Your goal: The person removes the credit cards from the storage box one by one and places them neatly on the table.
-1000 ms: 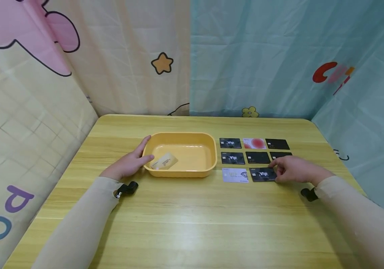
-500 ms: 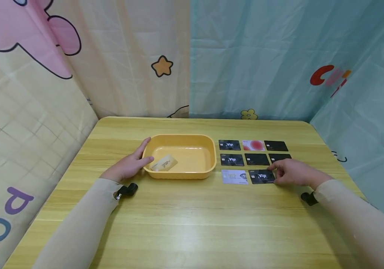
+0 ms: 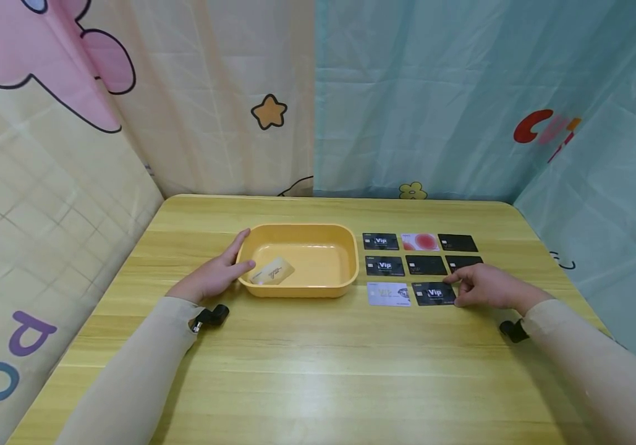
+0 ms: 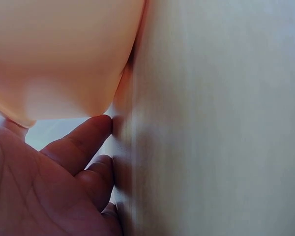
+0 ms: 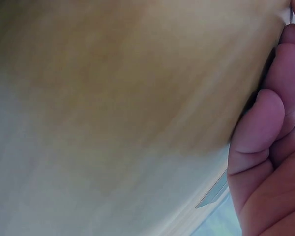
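My left hand (image 3: pixel 212 275) grips the left end of a yellow plastic tray (image 3: pixel 298 292), thumb over the rim. In the left wrist view, its fingers (image 4: pixel 83 140) lie against the tray's outside, close to the tabletop. A cream card (image 3: pixel 272 272) lies slanted in the tray's front left corner. My right hand (image 3: pixel 487 285) pinches the right end of a black Vip card (image 3: pixel 431 293) lying flat on the table. In the right wrist view its fingers (image 5: pixel 260 123) are curled against the tabletop; the card cannot be made out there.
Right of the tray, several cards lie in rows: a silver card (image 3: pixel 389 294) in front, black cards (image 3: pixel 426 265) behind, and a pink-and-red card (image 3: pixel 420 241) at the back. Printed curtains (image 3: pixel 434 93) hang around the wooden table (image 3: pixel 306 358).
The head view has tilted up slightly, so everything sits a little lower. Both hands, the tray and the cards keep their places.
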The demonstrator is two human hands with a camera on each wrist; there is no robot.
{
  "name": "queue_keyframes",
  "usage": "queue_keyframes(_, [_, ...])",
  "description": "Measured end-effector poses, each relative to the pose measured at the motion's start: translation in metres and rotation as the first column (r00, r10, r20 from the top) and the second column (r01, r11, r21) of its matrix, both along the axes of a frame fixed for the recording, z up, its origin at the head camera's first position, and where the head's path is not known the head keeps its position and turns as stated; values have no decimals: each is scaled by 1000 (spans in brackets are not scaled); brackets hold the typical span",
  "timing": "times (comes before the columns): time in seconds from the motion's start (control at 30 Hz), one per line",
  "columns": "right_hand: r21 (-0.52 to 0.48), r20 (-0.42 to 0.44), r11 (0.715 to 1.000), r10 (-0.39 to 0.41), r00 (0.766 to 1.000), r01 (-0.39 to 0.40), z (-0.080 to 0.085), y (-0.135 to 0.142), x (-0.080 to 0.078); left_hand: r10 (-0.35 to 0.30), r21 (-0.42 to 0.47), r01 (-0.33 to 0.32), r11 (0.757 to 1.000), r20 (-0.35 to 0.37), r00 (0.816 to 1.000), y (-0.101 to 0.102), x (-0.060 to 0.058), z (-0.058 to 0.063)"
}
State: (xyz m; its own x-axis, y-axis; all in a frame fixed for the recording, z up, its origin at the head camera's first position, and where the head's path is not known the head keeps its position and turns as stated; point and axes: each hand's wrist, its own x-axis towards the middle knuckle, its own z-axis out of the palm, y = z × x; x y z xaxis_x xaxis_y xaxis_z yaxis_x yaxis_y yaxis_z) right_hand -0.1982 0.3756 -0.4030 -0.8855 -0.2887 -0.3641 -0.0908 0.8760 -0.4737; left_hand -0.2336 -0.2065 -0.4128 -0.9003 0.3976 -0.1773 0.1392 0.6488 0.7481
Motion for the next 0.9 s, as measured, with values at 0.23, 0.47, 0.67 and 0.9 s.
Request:
queue_keyframes(0.23, [-12, -10, 1000, -1, 1000, 1, -2, 2, -1, 1, -1, -1, 1000, 3, 1000, -1, 0, -1])
queue_keyframes(0.47, [-14, 2, 1000, -14, 1000, 14, -3, 2, -1, 1, -12, -1, 1000, -6, 1000, -1, 0, -2])
queue_keyframes(0.67, [-17, 16, 1000, -26, 1000, 26, -2, 1, 0, 9, -20, -9, 1000, 0, 1000, 0, 0, -2])
queue_keyframes(0.9, [-24, 17, 999, -24, 1000, 25, -2, 1, 0, 4, -1, -4, 1000, 0, 1000, 1, 1, 0])
